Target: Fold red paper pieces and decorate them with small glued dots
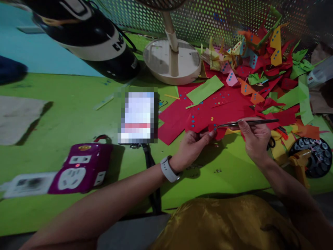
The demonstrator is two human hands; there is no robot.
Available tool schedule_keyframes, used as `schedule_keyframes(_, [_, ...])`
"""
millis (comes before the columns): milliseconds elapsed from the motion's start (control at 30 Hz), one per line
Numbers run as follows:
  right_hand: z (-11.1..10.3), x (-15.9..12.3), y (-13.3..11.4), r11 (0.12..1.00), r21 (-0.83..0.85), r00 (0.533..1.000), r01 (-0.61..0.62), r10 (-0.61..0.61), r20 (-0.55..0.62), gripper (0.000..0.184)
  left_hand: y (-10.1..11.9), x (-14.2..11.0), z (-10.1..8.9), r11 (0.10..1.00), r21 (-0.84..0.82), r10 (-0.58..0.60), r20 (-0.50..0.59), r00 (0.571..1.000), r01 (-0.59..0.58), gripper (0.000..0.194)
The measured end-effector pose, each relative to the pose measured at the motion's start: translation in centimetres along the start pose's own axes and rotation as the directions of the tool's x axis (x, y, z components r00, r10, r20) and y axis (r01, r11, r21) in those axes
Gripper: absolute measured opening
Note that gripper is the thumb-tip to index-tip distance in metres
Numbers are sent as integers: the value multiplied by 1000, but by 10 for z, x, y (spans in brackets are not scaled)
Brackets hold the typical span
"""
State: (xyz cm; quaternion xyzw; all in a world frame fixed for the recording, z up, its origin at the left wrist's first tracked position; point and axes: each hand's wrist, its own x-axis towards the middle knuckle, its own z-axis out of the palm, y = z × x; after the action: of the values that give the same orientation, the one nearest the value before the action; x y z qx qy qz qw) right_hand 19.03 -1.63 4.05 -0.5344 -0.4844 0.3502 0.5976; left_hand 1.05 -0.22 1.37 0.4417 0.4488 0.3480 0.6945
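My left hand [195, 145] pinches the lower edge of a small red paper cutout [200, 121], which carries a column of blue dots on its left part. In my right hand [256, 139] is a pair of dark tweezers [231, 123], held like a pen. Their tip touches or nearly touches the cutout's right part, by another few blue dots. Beneath and behind lie large red paper sheets [169, 130] scattered with tiny blue and yellow bits. A green paper strip [205, 91] rests on top of them.
A heap of cut coloured paper [255, 62] fills the back right. A phone [137, 118] and a purple power socket [83, 166] lie left. Behind stand a black bottle [104, 45] and a round white base [171, 64]. A tape dispenser [309, 158] sits at right.
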Motion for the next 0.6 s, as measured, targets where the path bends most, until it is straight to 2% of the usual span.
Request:
schedule_keyframes(200, [0, 0, 0, 998, 54, 1000, 16, -16, 9, 14, 0, 0, 0, 1000, -11, 27, 6, 1000, -27, 40])
schedule_keyframes(367, [-4, 3, -2, 991, 44, 991, 123, -120, -63, 9, 0, 1, 0, 997, -77, -14, 22, 1000, 15, 41])
schedule_keyframes(500, [-8, 11, -7, 973, -57, 962, 226, -232, -144, 10, -7, 4, -1, 981, -193, -20, -43, 999, 11, 44])
schedule_keyframes(600, [-12, 17, -15, 953, -135, 952, 271, -286, -110, 9, -13, 7, -1, 963, -269, 9, -72, 997, -28, 46])
